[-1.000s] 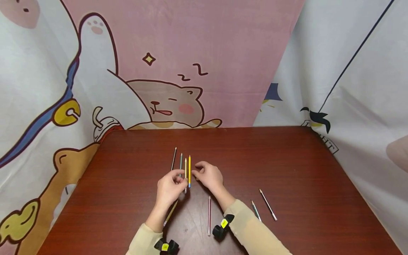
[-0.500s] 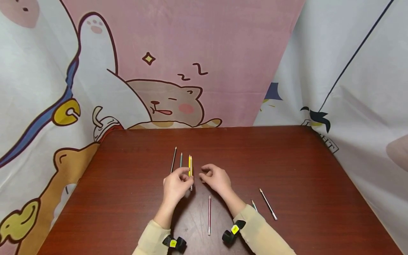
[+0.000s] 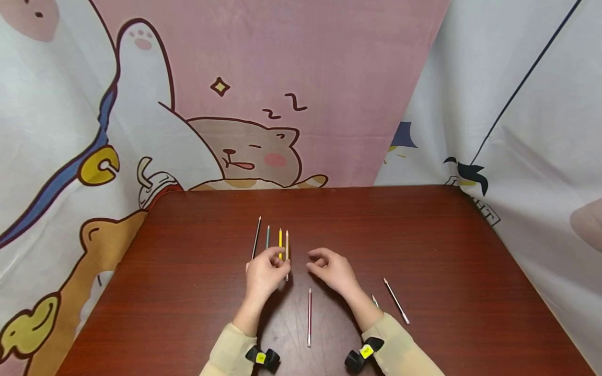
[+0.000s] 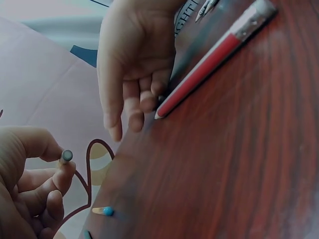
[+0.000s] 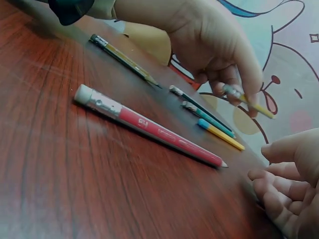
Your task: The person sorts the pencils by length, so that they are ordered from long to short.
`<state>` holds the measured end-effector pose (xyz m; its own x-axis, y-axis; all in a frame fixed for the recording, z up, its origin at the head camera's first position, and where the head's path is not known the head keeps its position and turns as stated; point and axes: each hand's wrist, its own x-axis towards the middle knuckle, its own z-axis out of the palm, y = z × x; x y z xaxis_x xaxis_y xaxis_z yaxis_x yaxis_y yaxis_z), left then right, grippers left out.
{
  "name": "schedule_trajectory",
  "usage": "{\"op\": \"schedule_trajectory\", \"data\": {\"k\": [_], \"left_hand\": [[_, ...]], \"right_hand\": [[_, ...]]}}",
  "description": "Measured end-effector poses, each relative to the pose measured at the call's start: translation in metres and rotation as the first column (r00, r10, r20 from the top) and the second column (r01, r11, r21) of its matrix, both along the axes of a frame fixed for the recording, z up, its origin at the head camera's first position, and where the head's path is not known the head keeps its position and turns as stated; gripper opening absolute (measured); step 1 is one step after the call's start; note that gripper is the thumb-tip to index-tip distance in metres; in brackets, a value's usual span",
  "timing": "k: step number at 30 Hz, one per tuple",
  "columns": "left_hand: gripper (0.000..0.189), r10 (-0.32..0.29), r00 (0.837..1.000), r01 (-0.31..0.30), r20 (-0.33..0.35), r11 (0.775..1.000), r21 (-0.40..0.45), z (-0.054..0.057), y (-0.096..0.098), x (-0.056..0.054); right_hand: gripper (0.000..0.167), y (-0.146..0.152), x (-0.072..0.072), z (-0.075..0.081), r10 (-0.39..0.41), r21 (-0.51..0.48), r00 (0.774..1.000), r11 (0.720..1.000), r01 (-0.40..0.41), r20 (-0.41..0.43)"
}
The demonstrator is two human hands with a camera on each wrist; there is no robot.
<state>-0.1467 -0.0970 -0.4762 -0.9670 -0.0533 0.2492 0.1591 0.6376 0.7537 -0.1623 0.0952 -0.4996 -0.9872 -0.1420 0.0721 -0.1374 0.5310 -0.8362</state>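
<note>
In the head view my left hand pinches a pale yellow pencil between thumb and index finger. Its metal-ringed end shows in the right wrist view. Just left of it lies a yellow pencil with a blue end. A teal pencil and a black pencil lie further left, their lower parts behind my left hand in the head view. My right hand hovers to the right, fingers loosely bent and holding nothing. Nearer me, between the forearms, lies a red pencil with a white eraser.
An olive-yellow pencil lies under the left forearm, hidden in the head view. On the right are a dark pencil and a green one, partly covered by my right sleeve. A printed cloth hangs behind the brown table.
My left hand has carried the pale yellow pencil rightward, from left of the blue-ended yellow pencil to its right. My right hand has drawn away to the right and slightly nearer me.
</note>
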Motion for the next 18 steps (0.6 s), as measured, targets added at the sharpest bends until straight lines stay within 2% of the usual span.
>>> {"op": "schedule_trajectory", "data": {"k": [4, 8, 18], "left_hand": [[0.026, 0.028, 1.000, -0.028, -0.010, 0.999, -0.039, -0.003, 0.005, -0.003], [0.026, 0.080, 0.996, -0.082, -0.030, 0.992, -0.091, -0.007, 0.009, -0.006], [0.025, 0.144, 0.986, -0.153, -0.079, 0.981, -0.117, -0.013, 0.016, -0.012]], "right_hand": [[0.025, 0.011, 0.006, 0.002, 0.008, -0.004, 1.000, 1.000, -0.008, -0.003], [0.024, 0.021, 0.013, 0.005, 0.003, -0.017, 1.000, 1.000, -0.003, -0.010], [0.029, 0.041, 0.022, 0.009, -0.017, -0.018, 1.000, 1.000, 0.017, -0.011]]}}
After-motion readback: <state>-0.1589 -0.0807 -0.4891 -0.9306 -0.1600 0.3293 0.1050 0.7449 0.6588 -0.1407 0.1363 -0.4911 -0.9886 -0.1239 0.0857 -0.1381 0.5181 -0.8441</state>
